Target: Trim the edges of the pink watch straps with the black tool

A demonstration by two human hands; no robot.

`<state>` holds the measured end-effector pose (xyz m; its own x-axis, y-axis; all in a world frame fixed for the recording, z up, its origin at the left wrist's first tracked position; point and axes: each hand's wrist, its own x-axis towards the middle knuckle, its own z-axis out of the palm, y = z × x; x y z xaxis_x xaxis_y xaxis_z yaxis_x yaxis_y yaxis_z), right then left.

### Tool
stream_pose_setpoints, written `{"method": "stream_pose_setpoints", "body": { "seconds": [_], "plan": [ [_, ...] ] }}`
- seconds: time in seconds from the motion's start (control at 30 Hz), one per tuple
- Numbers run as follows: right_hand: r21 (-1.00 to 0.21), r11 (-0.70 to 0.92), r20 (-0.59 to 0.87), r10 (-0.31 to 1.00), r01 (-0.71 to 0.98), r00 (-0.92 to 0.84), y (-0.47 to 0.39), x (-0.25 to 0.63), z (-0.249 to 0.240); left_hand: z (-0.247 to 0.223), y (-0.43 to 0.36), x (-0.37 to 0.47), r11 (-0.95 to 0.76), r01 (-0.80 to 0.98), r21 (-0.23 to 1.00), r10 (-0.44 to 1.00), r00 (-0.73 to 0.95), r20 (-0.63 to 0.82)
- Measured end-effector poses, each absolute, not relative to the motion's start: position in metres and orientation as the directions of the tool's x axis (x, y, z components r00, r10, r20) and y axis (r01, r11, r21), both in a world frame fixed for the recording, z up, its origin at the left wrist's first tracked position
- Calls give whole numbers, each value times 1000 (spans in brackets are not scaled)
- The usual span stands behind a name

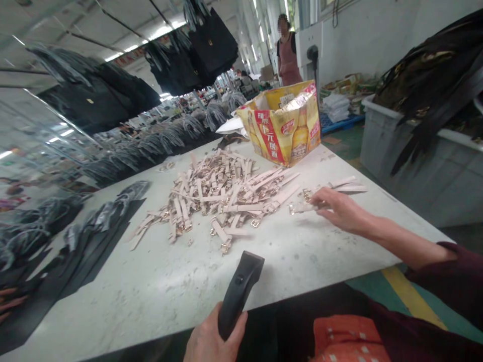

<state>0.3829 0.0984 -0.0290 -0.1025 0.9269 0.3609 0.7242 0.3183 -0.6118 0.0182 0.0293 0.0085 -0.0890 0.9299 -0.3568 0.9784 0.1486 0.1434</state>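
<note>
A black handheld trimmer [239, 294] is wrapped in the fingers of my left hand [215, 336], its head pointing up over the table's front edge. On the right part of the table, my right hand [341, 208] has its fingers pinched on a pale strap with a buckle [302, 207]. Just behind that hand lie a few more pale straps [349, 185]. A large heap of pale pink straps with metal buckles [226, 188] covers the middle of the white table [151, 291].
A yellow beer carton [283, 125] stands open at the table's back. Black bag pieces [98, 241] lie at the left, near another person's fingers [11, 304]. A grey bin [415, 166] of dark material is at the right. A person [289, 55] stands behind; black bags [101, 95] hang overhead.
</note>
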Motion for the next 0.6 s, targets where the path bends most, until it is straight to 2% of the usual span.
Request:
{"method": "stream_pose_setpoints", "body": {
  "seconds": [0.13,0.3,0.4,0.47,0.6],
  "plan": [
    [-453,217,349,936,865,-53,107,430,-42,9,23,17,158,974,165,936,-95,-338],
    [-248,185,236,963,951,-126,113,424,-35,15,22,17,152,969,193,939,-80,-335],
    [-235,258,274,943,937,-191,137,388,-26,17,22,18,156,967,204,939,-81,-333],
    [-229,346,227,928,910,-295,162,362,-28,17,21,19,159,965,210,939,-82,-335],
    [-225,395,171,916,891,-363,205,327,-42,16,18,19,147,963,225,938,-63,-342]
  ]
}}
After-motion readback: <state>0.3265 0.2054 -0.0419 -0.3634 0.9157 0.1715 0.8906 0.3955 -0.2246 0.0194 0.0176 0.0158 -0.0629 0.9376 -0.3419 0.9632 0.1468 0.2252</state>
